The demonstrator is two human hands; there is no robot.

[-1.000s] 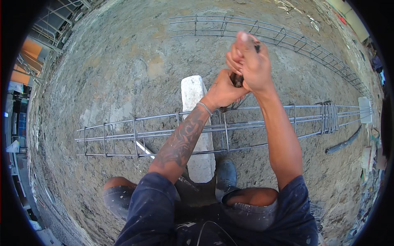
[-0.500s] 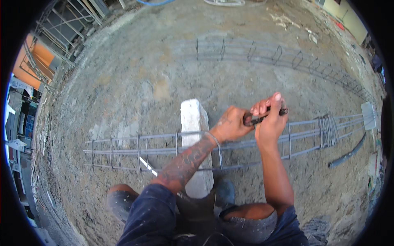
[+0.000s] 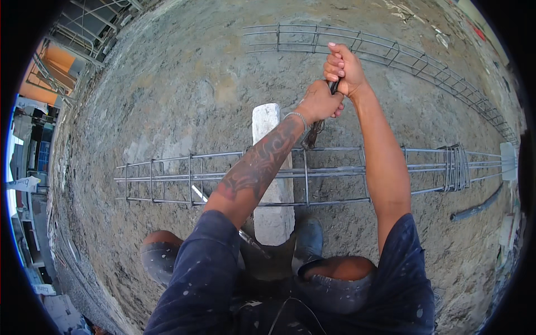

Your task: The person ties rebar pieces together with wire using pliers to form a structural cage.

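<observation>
Most of the dark tool (image 3: 334, 86) is hidden inside the right hand (image 3: 344, 70) and left hand (image 3: 319, 103). Part of the block (image 3: 271, 167) is covered by the left forearm. The far cage (image 3: 391, 53) is cut off at the rim.

Both arms reached forward and up, forearms converging — the left one tattooed, with a bracelet at the wrist. The left hand (image 3: 319, 102) was clenched just below the right hand (image 3: 342, 70), both fists closed tight — knuckles touching, wrists nearly straight.
</observation>
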